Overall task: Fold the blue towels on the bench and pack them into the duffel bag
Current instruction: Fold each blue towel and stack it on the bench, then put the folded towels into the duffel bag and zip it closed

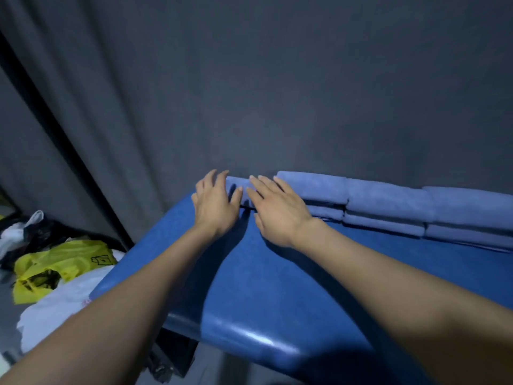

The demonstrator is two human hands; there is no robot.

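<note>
Both hands lie flat, fingers straight and spread, on a folded blue towel (236, 187) at the far left end of the blue padded table (277, 273). The left hand (215, 202) covers the towel's left end; the right hand (273, 209) presses just beside it, and neither is curled round anything. To the right, along the far edge against the grey curtain (249, 79), stand more stacks of folded towels (388, 204), touching one another in a row. No duffel bag is in view.

The towels look soft, light and limp, so a folded one will likely sag and open if lifted by one corner. A safer hold would be both palms under the stack, or thumbs on top and fingers beneath the folded edge. The vinyl table looks smooth, so the cloth may slide when pushed.

Left of the table lie a yellow plastic bag (63, 262) and white bags (55, 315).
</note>
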